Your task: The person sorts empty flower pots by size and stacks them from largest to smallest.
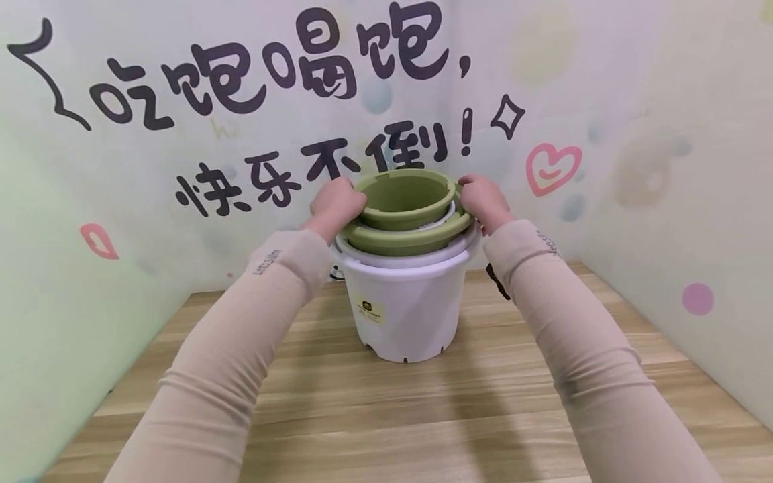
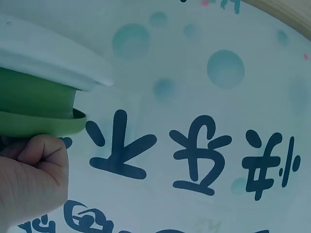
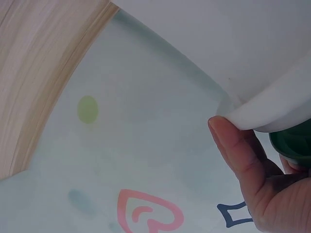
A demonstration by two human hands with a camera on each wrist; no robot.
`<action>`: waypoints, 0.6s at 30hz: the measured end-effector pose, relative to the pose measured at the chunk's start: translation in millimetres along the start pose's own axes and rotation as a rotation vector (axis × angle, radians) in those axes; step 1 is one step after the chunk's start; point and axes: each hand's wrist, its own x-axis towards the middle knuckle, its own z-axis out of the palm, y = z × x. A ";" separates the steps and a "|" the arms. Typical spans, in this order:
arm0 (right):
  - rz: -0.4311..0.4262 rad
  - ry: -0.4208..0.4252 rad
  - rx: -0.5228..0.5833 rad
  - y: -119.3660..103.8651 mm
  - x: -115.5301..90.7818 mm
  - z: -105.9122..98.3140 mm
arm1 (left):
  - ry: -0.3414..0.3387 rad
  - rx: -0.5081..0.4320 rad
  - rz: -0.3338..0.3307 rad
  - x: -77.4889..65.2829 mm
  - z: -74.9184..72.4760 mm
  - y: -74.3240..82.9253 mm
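In the head view, a stack of nested flowerpots stands upright on the table. The outermost is a large white flowerpot [image 1: 417, 312] with a pale sticker [image 1: 370, 310]. Above its rim sits a wide green flowerpot [image 1: 404, 241], and a smaller green flowerpot [image 1: 406, 219] is at the top, with a white rim between the two. My left hand [image 1: 338, 202] grips the wide green rim from the left, thumb bent against it in the left wrist view. On the right side, my right hand [image 1: 485, 200] holds the same rim, one fingertip [image 3: 219, 125] right at a white rim below.
A wood-grain table [image 1: 374, 416] lies under the stack. Close behind rises a pale wall [image 1: 253, 144] with large dark lettering and a pink heart [image 1: 552, 168]. Side walls flank the table left and right. A dark strap [image 1: 498, 282] hangs below the right cuff.
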 end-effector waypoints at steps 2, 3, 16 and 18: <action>-0.011 -0.014 -0.006 2.6 2.0 -1.7 | 0.004 -0.048 0.016 -0.5 0.8 -3.1; -0.022 -0.030 -0.001 4.6 2.8 -3.0 | 0.008 -0.076 0.025 -1.0 1.7 -5.7; -0.555 -0.057 -0.238 79.6 -45.0 -15.2 | 0.064 0.085 0.452 -78.4 15.3 -102.8; -0.580 -0.019 -0.361 91.9 -58.3 -13.5 | 0.039 0.110 0.441 -94.5 19.4 -122.9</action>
